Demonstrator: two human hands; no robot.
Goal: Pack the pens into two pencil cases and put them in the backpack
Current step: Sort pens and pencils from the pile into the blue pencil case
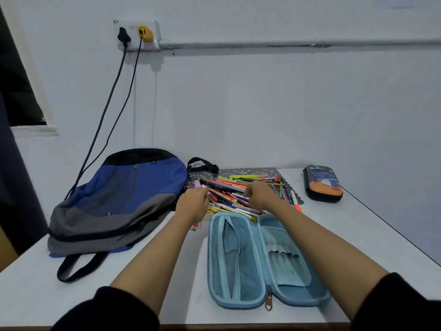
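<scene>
Pens [235, 191] heaped in a loose multicoloured pile on a dark patterned mat [241, 172], toward the far side of the white table [33, 297].

Left hand [192, 204] at the pile's 9 o'clock edge, fingers curled round a few pens. Right hand [260, 193] on the pile's 3 o'clock side, fingers bent down among the pens; cannot tell whether it holds any. Both forearms bare, black sleeves pushed up.

Light-blue pencil case [262, 261] at the pile's 6 o'clock, unzipped and lying flat, mesh pocket on the left half, elastic loops on the right half. Its far rim touches the nearest pens.

Dark printed pencil case [322, 184] at the pile's 3 o'clock, well apart, zipped closed.

Orange-tipped marker [296, 201] lies alone at the mat's 4 o'clock corner.

Blue, grey and black backpack [119, 201] flat on the table at the pile's 9 o'clock, just beside the mat.

Wall socket [138, 35] at 11 o'clock, two cables [112, 108] hanging down behind the backpack.
</scene>
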